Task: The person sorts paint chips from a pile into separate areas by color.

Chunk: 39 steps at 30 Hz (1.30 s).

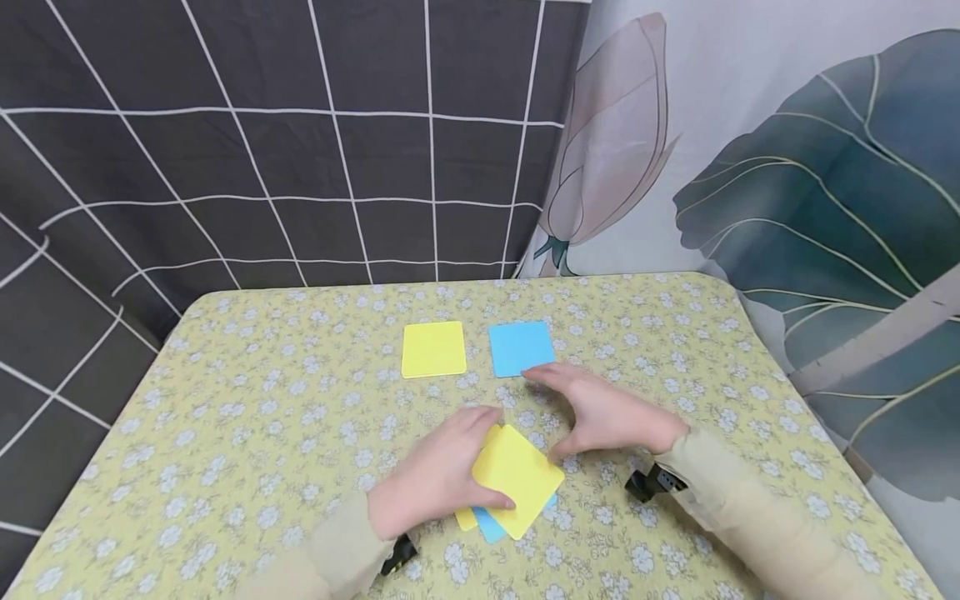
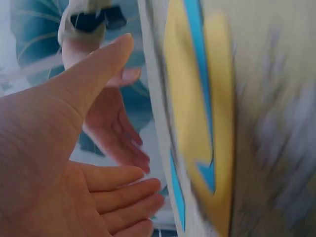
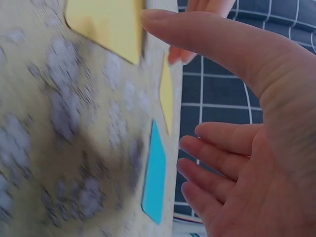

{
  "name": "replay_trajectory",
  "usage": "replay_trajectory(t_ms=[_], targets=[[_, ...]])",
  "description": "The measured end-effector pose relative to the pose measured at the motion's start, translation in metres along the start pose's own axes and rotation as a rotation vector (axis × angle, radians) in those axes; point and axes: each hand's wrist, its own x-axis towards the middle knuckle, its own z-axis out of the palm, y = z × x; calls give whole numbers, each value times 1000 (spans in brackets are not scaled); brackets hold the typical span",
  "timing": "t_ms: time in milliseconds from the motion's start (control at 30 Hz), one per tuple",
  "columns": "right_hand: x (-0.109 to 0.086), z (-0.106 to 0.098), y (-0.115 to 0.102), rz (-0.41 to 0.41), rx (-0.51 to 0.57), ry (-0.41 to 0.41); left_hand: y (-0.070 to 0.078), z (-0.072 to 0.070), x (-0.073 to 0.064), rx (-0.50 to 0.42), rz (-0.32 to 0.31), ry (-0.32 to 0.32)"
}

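Flowered yellow tablecloth (image 1: 247, 433)
Behind it hang a dark curtain (image 1: 277, 154) with white gridlines and a pale leaf-printed curtain (image 1: 720, 67).

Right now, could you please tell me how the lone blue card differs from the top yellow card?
The lone blue card lies on the tablecloth; the top yellow card lies over other cards. In the head view, the lone blue card sits nearly straight, while the top yellow card is turned diagonally. Both are squarish with rounded corners.
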Motion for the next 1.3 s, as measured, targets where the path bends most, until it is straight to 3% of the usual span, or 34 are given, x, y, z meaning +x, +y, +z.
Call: replay_trajectory(t_ms=[233, 400, 800, 1100, 1300], targets=[[-5, 16, -8, -38, 35, -78, 10, 20, -10, 126, 46, -34], [-6, 25, -13, -72, 34, -135, 11, 21, -11, 174, 55, -47], [-1, 30, -14, -127, -26, -129, -10, 1, -13, 18, 22, -132], [-1, 33, -15, -136, -85, -86, -5, 6, -16, 55, 42, -109], [2, 33, -17, -145, -98, -40, -6, 9, -14, 40, 27, -52]])
